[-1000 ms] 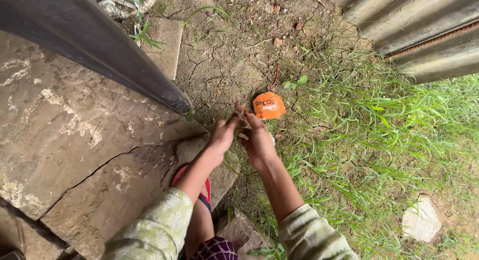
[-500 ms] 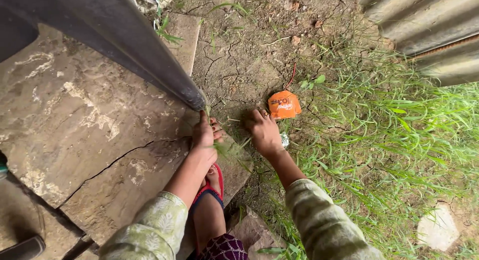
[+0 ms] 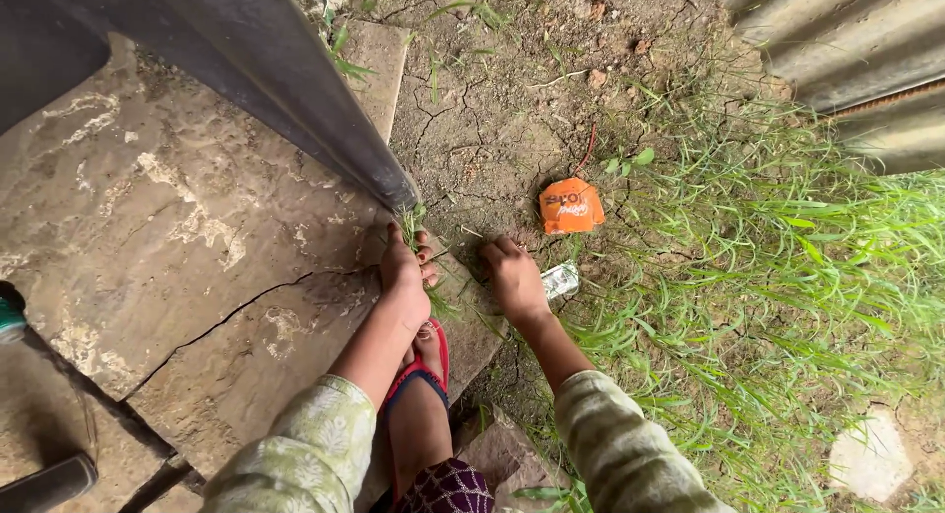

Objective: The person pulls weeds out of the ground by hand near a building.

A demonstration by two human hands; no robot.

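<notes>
Left hand (image 3: pixel 406 269) clenched on grass tuft (image 3: pixel 412 221) at stone slab (image 3: pixel 177 237) edge, near pole (image 3: pixel 295 90); right hand (image 3: pixel 515 277) fingers curled into soil, grasp unclear; orange wrapper (image 3: pixel 571 206) just beyond; silver scrap (image 3: pixel 561 278) partly hidden right.

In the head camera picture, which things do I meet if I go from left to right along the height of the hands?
Cracked stone slab → left hand, closed on grass blades → right hand → silvery wrapper → tall grass.
</notes>
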